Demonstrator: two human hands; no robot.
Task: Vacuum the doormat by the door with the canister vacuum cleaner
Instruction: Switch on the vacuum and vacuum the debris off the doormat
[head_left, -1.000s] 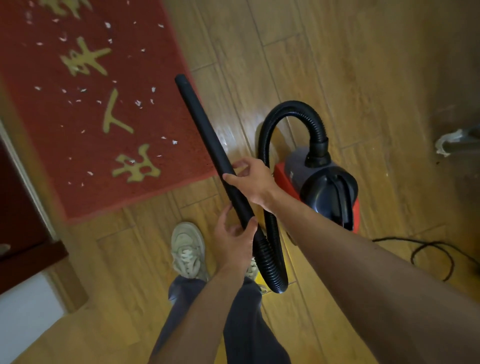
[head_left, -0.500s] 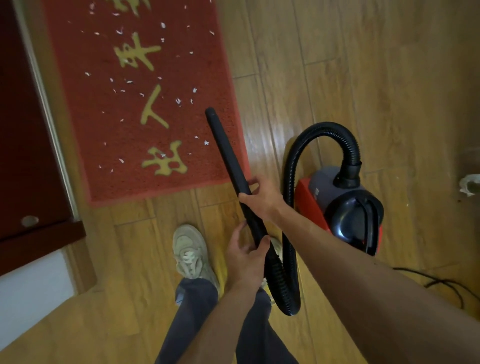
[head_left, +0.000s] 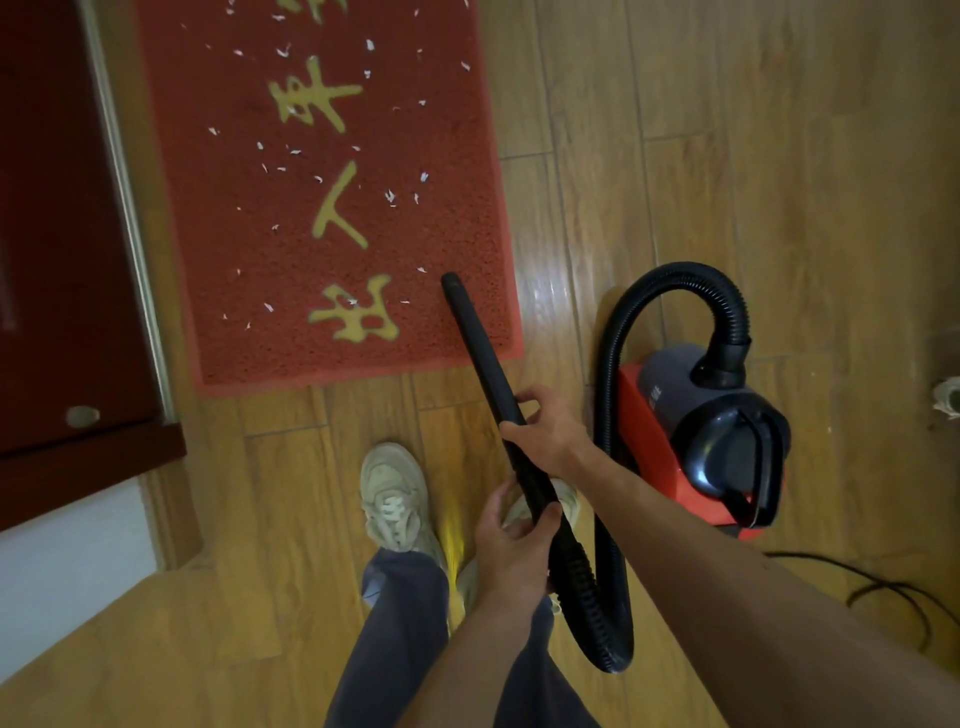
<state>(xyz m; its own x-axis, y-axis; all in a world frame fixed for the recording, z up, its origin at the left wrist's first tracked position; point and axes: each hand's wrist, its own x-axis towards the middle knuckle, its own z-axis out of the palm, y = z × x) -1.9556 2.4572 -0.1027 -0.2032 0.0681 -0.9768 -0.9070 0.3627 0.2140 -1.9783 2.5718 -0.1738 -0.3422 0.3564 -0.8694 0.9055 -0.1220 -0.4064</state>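
Head view cuts the doormat (head_left: 332, 208) off at the top edge, so its far end is out of sight. It lies on the floor (head_left: 727, 182) just beside the door (head_left: 52, 234). The red pile carries gold characters and scattered white scraps (head_left: 389, 196).

The black tube (head_left: 475, 348) slants over the mat's near right corner. Whether its tip touches the pile cannot be told. The right hand (head_left: 545, 431) has its fingers wrapped round the tube's middle. The left hand (head_left: 514, 556) clasps it lower down, thumb over the top, just above where the ribbed hose (head_left: 610, 467) begins. That hand and the tube hide most of the right shoe; the left shoe (head_left: 395, 499) shows whole.

The hose loops down, then arches up into the red and black canister (head_left: 701, 431), which stands right of the mat. Its cord (head_left: 883, 587) disappears behind the right forearm. A pale object (head_left: 948, 397) at the right edge is cut off and cannot be identified.

The floor is glossy wood planks. The door is dark red with a metal strip along its edge, and a white wall shows at lower left.
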